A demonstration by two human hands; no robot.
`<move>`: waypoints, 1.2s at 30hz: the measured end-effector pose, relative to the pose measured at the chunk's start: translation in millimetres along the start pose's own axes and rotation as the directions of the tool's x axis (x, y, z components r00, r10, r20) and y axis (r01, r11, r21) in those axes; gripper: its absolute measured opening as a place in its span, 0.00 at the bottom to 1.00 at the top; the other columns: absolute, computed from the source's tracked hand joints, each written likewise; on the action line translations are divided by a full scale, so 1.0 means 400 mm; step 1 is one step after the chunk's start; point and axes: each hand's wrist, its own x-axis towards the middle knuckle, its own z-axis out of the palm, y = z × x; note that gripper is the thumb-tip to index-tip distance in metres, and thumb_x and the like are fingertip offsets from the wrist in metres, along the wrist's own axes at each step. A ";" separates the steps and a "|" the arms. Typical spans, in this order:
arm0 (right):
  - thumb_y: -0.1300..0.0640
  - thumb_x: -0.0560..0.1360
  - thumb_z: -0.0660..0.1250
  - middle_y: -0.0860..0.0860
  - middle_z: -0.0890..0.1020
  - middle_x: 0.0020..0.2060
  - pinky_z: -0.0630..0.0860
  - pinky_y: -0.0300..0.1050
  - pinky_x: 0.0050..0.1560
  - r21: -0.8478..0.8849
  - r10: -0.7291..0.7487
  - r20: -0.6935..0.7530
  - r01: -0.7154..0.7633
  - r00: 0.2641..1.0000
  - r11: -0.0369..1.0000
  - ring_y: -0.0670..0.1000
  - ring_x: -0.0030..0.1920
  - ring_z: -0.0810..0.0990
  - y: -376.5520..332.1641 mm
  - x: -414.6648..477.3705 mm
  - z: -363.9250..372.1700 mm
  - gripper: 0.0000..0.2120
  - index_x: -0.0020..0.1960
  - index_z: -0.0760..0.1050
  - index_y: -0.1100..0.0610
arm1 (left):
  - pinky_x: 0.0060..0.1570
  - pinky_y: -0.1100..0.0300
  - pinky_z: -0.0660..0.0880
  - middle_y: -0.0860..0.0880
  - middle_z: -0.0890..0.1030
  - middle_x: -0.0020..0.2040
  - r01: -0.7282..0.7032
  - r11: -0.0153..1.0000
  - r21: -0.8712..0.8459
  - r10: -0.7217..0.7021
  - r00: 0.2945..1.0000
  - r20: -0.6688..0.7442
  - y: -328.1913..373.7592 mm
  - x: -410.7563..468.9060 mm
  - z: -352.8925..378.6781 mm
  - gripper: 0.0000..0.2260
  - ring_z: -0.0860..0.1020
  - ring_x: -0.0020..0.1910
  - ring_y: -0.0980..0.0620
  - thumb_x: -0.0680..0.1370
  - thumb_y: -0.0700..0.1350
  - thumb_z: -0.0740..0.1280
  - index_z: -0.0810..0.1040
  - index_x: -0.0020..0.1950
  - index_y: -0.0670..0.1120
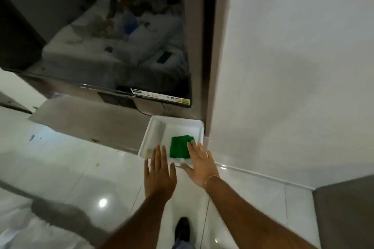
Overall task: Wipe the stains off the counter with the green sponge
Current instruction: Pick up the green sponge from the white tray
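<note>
The green sponge point(179, 147) lies flat inside a white plastic tray point(195, 125) that stands on the grey counter point(85, 119), hard against the wall. My right hand point(200, 164) is spread open over the tray's near right corner, its fingertips at the sponge's right edge. My left hand point(159, 174) hovers open at the tray's near left edge and holds nothing. Blue stains point(32, 138) mark the glossy white surface at the far left, with a small yellowish spot point(97, 164) nearer the middle.
A dark television screen point(97, 32) stands on the counter behind the tray, with a sticker strip point(162, 96) along its lower edge. A white wall point(293, 66) rises on the right. A clear tube-like object point(156, 137) lies in the tray's left half. My shoe point(182, 228) shows on the floor tiles.
</note>
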 end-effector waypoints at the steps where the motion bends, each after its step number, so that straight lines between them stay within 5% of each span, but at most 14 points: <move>1: 0.36 0.82 0.55 0.50 0.47 0.85 0.47 0.56 0.85 0.005 0.008 0.030 -0.008 1.000 1.000 0.54 0.85 0.45 -0.024 0.047 0.024 0.40 0.85 0.42 0.51 | 0.86 0.45 0.43 0.48 0.42 0.88 -0.014 1.000 0.011 0.014 1.000 0.021 -0.021 0.022 0.011 0.32 0.44 0.87 0.49 0.87 0.56 0.51 0.39 0.87 0.49; 13: 0.36 0.73 0.71 0.58 0.41 0.84 0.48 0.63 0.83 -0.064 0.314 0.177 -0.307 0.933 0.949 0.61 0.84 0.41 -0.105 0.345 0.226 0.59 0.84 0.36 0.59 | 0.86 0.41 0.46 0.46 0.43 0.89 -0.077 0.997 0.020 0.072 0.979 0.189 -0.197 0.164 0.098 0.34 0.41 0.87 0.48 0.83 0.51 0.50 0.42 0.87 0.46; 19: 0.51 0.77 0.72 0.56 0.44 0.84 0.51 0.65 0.83 -0.031 0.317 0.118 -0.316 0.941 0.948 0.60 0.85 0.42 -0.100 0.364 0.234 0.50 0.85 0.41 0.56 | 0.86 0.40 0.49 0.44 0.50 0.89 -0.083 0.997 -0.003 0.082 0.979 0.186 -0.211 0.204 0.088 0.33 0.47 0.88 0.46 0.82 0.53 0.45 0.47 0.87 0.45; 24: 0.59 0.80 0.67 0.57 0.59 0.83 0.55 0.59 0.84 -0.016 0.275 0.056 -0.274 0.960 0.961 0.59 0.84 0.54 -0.081 0.377 0.193 0.35 0.83 0.56 0.57 | 0.86 0.40 0.46 0.45 0.49 0.89 -0.109 0.994 -0.009 0.108 0.969 0.223 -0.180 0.220 0.077 0.33 0.46 0.88 0.46 0.82 0.54 0.46 0.46 0.87 0.46; 30: 0.54 0.83 0.61 0.56 0.77 0.72 0.69 0.55 0.77 0.344 0.362 0.006 -0.342 0.932 0.874 0.60 0.71 0.77 -0.028 0.312 0.065 0.23 0.77 0.67 0.50 | 0.86 0.43 0.47 0.43 0.53 0.88 -0.194 0.981 -0.027 0.194 0.955 0.226 -0.113 0.208 0.022 0.34 0.49 0.87 0.45 0.84 0.47 0.60 0.51 0.87 0.44; 36: 0.66 0.78 0.60 0.52 0.82 0.68 0.69 0.34 0.70 0.674 0.549 -0.176 -0.307 0.817 0.672 0.53 0.66 0.81 0.134 0.050 -0.079 0.25 0.74 0.75 0.53 | 0.86 0.49 0.41 0.47 0.43 0.89 -0.329 0.943 -0.044 0.324 0.887 0.329 0.119 0.191 0.000 0.35 0.43 0.87 0.49 0.85 0.50 0.56 0.41 0.87 0.46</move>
